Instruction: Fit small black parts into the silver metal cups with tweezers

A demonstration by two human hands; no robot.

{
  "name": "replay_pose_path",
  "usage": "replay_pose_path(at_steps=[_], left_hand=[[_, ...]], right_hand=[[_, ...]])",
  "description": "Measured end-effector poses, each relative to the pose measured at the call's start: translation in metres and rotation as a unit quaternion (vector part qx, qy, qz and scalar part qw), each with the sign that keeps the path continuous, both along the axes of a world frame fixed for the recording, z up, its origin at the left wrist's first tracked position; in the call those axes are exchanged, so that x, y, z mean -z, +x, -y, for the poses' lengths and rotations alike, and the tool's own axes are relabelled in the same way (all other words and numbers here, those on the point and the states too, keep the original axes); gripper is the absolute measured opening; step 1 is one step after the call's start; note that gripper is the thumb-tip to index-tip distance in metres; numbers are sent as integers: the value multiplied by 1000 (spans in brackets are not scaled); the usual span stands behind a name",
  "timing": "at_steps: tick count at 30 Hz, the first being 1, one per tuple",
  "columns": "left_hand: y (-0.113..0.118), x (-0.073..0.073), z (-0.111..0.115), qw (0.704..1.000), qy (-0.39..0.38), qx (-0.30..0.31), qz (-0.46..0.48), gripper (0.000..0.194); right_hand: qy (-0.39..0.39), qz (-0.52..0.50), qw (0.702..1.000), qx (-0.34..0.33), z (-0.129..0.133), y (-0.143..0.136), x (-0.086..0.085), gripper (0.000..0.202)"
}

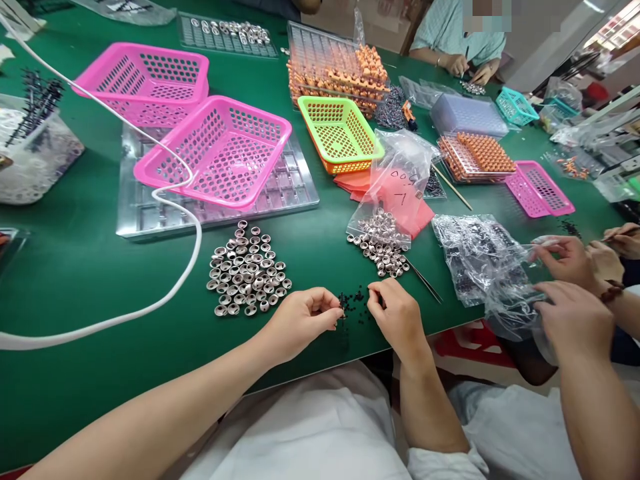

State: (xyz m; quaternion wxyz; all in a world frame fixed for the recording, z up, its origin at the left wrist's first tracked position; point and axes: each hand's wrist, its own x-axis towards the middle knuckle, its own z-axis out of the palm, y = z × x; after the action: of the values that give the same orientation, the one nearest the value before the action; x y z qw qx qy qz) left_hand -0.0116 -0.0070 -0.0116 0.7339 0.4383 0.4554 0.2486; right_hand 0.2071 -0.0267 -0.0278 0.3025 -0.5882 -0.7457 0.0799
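My left hand [305, 319] is closed in a pinch at the near edge of the green table, beside small black parts [356, 300]; what its fingertips hold is too small to name. Right of these parts, my right hand [395, 312] has thumb and forefinger together, and anything between them cannot be made out. Many silver ring-like parts [247, 270] are spread beyond my left hand. More silver parts [383, 250] spill from a clear plastic bag [400, 187] beyond my right hand. Tweezers [424, 280] lie to the right of that pile.
Two pink baskets [220, 150] and a metal tray [295, 180] are at the back left, crossed by a white cable [193, 257]. A green basket [341, 130] stands behind the bag. At right, a co-worker's hands [575, 320] hold clear plastic; another person [463, 40] works across the table.
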Motion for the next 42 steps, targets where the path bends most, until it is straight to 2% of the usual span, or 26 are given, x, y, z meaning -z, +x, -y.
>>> replay_pose_path(at_steps=[5,8,12,19,32,38,42], left_hand=[[-1,-1,-3,1000,-11,-6,21,22],[-2,-5,-5,998,-22,-8,53,24],[-2,-9,-4,997,-19,-6,75,23],[-2,-10,-2,998,-5,-7,61,19],[-2,-7,-1,999,-19,8,45,18],[0,-8,0,999,-27,-5,35,20],[0,-5,0,1000,-15,-11,14,21]], right_hand=[[-9,-47,999,22,7,-6,-7,23],[-75,-115,990,13,18,-13,-17,22],[-200,-216,956,-8,28,-26,-27,14],[-238,-274,932,-7,25,-40,-28,11],[-170,-255,952,-10,25,-45,-28,13],[-45,-150,987,-33,29,-49,-19,16],[48,-37,996,-59,26,-49,-15,17]])
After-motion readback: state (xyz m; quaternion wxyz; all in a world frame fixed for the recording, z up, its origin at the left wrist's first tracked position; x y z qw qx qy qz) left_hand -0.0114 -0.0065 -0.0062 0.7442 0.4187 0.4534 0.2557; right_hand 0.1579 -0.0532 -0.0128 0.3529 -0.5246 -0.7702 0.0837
